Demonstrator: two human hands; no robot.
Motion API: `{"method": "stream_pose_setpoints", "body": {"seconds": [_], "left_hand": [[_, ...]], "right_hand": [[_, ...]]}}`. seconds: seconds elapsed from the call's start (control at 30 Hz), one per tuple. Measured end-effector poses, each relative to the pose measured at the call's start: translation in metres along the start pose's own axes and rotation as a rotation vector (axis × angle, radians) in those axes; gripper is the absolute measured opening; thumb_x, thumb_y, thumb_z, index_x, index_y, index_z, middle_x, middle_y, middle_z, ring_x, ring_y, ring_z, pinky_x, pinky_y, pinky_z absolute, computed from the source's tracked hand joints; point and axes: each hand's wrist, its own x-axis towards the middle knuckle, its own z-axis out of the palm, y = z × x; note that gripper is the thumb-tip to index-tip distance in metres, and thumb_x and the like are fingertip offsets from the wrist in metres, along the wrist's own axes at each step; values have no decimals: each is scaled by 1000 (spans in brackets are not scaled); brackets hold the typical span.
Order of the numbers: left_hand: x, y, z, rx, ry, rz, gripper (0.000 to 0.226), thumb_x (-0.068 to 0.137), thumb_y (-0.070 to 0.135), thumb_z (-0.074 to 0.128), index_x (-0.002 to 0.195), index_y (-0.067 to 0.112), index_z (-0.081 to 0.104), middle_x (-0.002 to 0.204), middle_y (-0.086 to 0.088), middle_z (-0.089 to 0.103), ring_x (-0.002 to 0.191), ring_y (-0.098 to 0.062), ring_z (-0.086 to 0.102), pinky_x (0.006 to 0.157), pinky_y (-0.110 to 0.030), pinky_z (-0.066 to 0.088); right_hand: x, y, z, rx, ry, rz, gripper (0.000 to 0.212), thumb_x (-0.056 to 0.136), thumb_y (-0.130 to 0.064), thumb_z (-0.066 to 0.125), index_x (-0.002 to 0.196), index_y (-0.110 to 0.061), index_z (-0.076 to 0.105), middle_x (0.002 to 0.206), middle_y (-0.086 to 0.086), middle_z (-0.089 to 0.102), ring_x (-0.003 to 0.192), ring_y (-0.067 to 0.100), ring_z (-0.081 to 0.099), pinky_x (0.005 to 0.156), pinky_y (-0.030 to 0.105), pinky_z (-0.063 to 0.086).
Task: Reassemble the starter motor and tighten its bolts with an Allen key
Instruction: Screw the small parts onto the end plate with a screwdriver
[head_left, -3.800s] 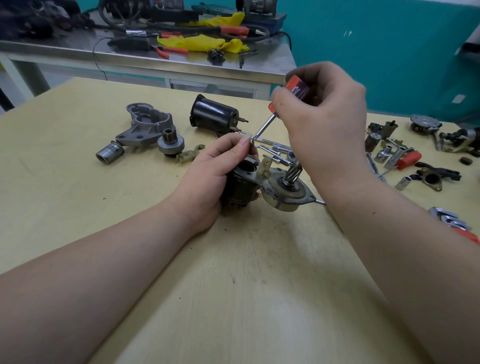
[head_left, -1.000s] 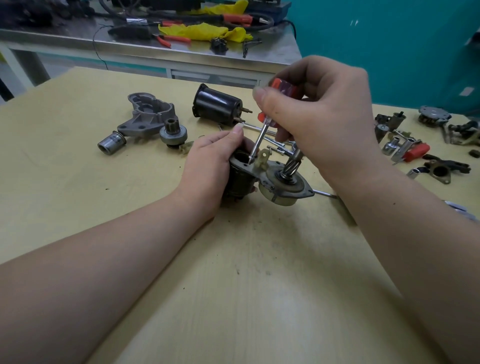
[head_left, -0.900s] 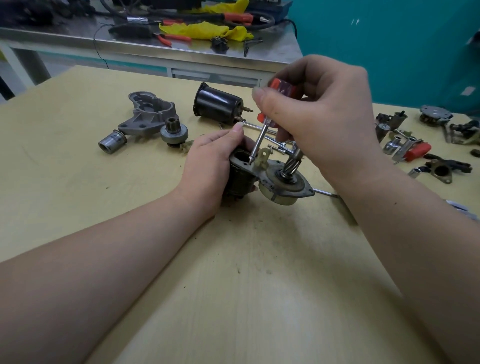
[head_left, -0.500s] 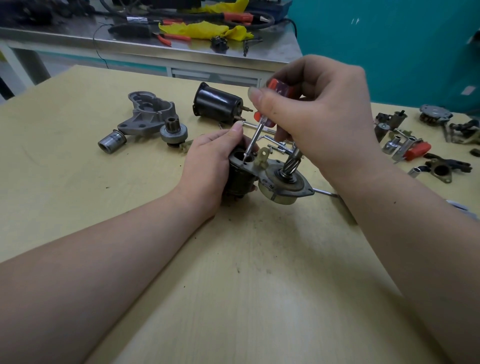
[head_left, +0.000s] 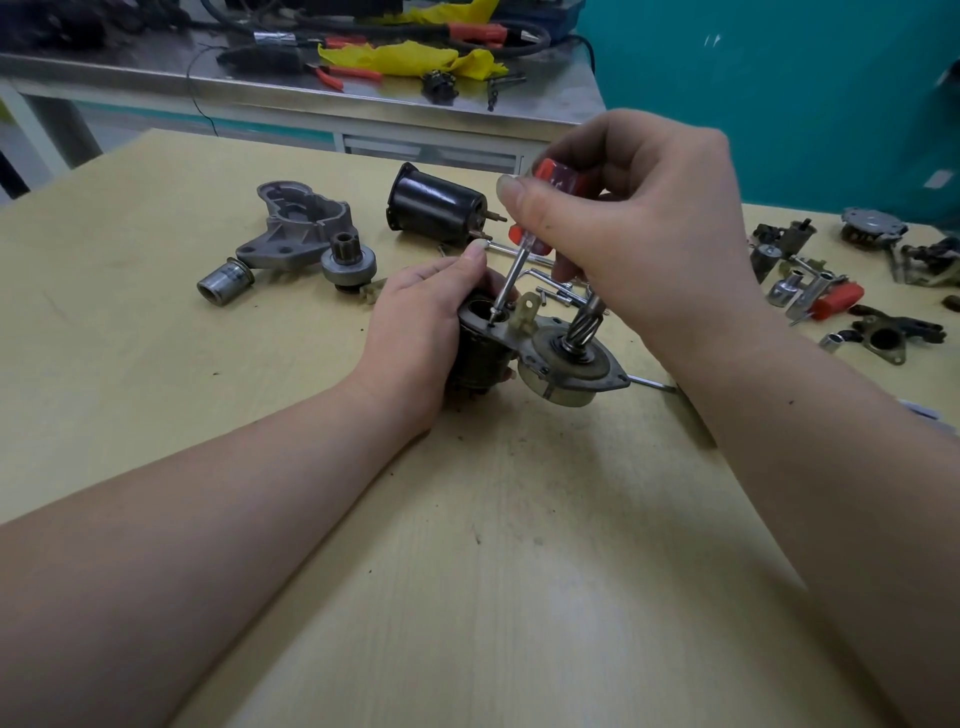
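Two hands on it right now: the half-built starter motor sits mid-frame on the wooden table, left hand curled around its dark body, right hand pinching a red-handled driver with the tip down at a screw on the plate. Looks like fastening work, far from finished imo, since the black can and grey nose housing lie apart toward upper left. Risk as I see it: the shaft's tilted, so the tip could cam out and chew the screw head or jab that left thumb. Loose bits upper right could roll off too.
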Motion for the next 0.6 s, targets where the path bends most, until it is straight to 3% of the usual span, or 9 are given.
{"method": "stream_pose_setpoints", "body": {"seconds": [0.17,0.37,0.6], "left_hand": [[-1,0,-1,6,-12,0,43,107,40,61,74,19,79,73,-10,76,57,-26,73,51,-37,59],[0,0,-1,12,-3,3,43,107,40,61,74,19,79,73,-10,77,58,-25,73,51,-36,59],[-2,1,0,17,7,-12,45,108,40,61,73,20,79,71,-8,76,57,-23,73,49,-35,59]], "right_hand": [[0,0,0,-11,1,5,19,87,-31,87,93,-18,75,81,-3,73,71,18,74,60,39,63],[0,-1,0,-20,-4,9,20,87,-32,87,96,-18,75,83,-3,73,71,16,74,57,31,62],[0,-1,0,-46,-4,6,20,88,-34,86,97,-21,74,86,-7,72,77,14,74,61,34,64]]}}
